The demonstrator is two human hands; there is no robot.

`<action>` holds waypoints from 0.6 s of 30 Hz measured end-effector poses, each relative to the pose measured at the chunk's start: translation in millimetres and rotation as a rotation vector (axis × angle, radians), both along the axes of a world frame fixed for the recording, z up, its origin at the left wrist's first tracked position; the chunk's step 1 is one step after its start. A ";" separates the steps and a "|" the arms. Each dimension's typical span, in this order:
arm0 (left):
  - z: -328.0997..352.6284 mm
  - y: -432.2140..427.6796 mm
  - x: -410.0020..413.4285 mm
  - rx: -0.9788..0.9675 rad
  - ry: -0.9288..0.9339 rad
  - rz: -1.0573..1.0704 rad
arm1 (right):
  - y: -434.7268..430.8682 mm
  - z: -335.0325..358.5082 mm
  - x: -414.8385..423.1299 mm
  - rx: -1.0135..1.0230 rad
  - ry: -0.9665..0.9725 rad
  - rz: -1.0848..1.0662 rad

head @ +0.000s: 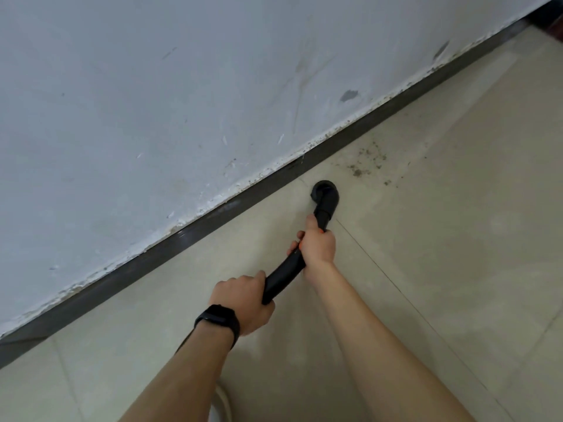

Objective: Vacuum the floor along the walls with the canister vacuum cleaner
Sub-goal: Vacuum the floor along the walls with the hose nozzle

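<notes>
A black vacuum wand runs from my hands down to a round black nozzle that sits on the beige floor tiles just in front of the dark skirting board. My right hand grips the wand near the nozzle. My left hand, with a black band on the wrist, grips the wand's upper end. A patch of dark dirt specks lies on the tile to the right of the nozzle, close to the skirting. The canister itself is out of sight.
A scuffed white wall fills the upper left, its flaking lower edge meeting the skirting. Beige tiled floor spreads to the right. A pale rounded object shows between my forearms at the bottom edge.
</notes>
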State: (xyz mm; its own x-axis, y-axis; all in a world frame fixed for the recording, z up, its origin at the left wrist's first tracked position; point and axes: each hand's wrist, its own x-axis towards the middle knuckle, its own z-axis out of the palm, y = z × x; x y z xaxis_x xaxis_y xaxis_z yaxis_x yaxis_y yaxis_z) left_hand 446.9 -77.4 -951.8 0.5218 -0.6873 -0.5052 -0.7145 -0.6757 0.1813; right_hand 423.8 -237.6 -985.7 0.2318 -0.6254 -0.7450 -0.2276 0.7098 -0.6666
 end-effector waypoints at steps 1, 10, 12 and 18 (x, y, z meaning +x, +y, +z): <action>-1.5 -7.9 -5.9 -0.011 0.008 -0.026 | -7.7 0.8 -8.6 0.002 0.005 -0.027; -9.2 -70.8 -29.6 -0.027 -0.010 -0.299 | -57.3 7.2 -73.7 -0.009 0.000 -0.251; -9.2 -83.3 -32.8 -0.027 -0.016 -0.340 | -67.2 7.8 -82.7 -0.017 0.012 -0.285; -11.9 -113.4 -45.2 -0.047 0.013 -0.399 | -91.1 5.0 -106.3 -0.036 0.032 -0.372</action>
